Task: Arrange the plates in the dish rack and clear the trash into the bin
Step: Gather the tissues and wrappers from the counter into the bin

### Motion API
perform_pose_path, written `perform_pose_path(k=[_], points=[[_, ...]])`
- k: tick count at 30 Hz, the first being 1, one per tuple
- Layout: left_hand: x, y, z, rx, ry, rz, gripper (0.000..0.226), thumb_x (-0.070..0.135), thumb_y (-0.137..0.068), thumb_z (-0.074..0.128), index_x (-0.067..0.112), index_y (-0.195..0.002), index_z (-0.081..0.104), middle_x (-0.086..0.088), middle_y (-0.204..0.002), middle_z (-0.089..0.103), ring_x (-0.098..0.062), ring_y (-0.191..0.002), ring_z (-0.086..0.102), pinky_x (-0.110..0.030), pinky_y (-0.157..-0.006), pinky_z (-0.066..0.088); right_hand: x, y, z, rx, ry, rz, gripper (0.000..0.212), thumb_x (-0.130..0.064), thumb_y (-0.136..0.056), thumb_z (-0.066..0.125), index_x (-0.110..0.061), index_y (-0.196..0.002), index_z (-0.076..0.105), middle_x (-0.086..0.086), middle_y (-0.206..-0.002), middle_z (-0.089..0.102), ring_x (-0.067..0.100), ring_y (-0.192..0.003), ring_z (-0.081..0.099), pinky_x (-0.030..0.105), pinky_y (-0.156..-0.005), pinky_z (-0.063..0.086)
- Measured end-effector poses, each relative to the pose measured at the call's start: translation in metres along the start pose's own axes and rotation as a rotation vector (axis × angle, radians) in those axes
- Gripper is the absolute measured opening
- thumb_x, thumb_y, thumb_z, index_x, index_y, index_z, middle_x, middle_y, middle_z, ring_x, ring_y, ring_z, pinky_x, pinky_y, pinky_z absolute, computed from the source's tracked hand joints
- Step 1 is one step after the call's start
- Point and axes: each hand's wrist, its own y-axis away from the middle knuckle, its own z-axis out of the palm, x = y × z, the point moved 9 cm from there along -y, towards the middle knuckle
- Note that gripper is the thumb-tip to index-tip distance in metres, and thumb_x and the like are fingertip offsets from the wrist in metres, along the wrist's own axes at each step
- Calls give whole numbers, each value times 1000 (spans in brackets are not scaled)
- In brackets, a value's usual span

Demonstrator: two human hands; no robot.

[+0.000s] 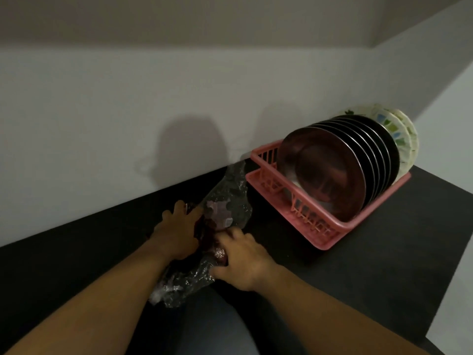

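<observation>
A crumpled clear plastic wrapper point(230, 190) lies on the dark countertop point(358, 265), just left of the pink dish rack point(313, 222) holding upright plates point(325, 175). Its pale label is too blurred to read. The right hand point(243, 257) grips it. The left hand point(179, 231) lies spread on it, and I cannot tell whether it grips.

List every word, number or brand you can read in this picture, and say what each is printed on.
None can be read.
The pale pink label on the crumpled clear plastic wrapper: too blurred to read.
The pink plastic dish rack and the dark round metal plates: no text visible.
</observation>
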Motion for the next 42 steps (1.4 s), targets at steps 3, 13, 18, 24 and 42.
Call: perform_pose_path(k=[3, 13, 18, 24, 42], points=[[-8, 7, -10, 29, 108, -3, 77, 41, -81, 56, 39, -147, 17, -7, -147, 15, -38, -124, 36, -47, -101, 42, 8, 6, 7, -22, 129, 21, 64, -53, -87, 62, -26, -141, 40, 3, -142, 33, 27, -124, 38, 46, -104, 39], [18, 44, -74, 233, 228, 121, 62, 15, -91, 52, 32, -147, 31, -5, -137, 47, -24, -120, 49, -34, -101, 40, 41, 33, 4, -34, 78, 50, 55, -35, -88, 63, -17, -137, 47, 3, -141, 34, 25, -122, 39, 40, -106, 40], [26, 59, -78, 197, 281, 58, 56, 15, -90, 57, 37, -139, 41, 0, -125, 55, -17, -104, 55, -37, -94, 48, 52, 43, 4, -1, 71, 53, 59, -9, -89, 55, -20, -145, 40, 6, -143, 40, 27, -122, 42, 39, -108, 40], [33, 60, -63, 116, 339, -17, 40, 16, -89, 63, 32, -125, 58, 4, -117, 56, -14, -93, 59, -36, -85, 54, 56, 49, -4, 49, 78, 24, 53, -6, -92, 50, -23, -142, 47, 3, -136, 47, 25, -122, 45, 40, -107, 42], [32, 68, -67, 171, 260, -25, 37, 44, -70, 79, 41, -90, 48, 15, -95, 48, -5, -79, 53, -19, -59, 39, 47, 46, -82, 116, 300, 55, 22, -32, -91, 53, -16, -101, 65, 0, -110, 43, 16, -90, 51, 29, -75, 46]])
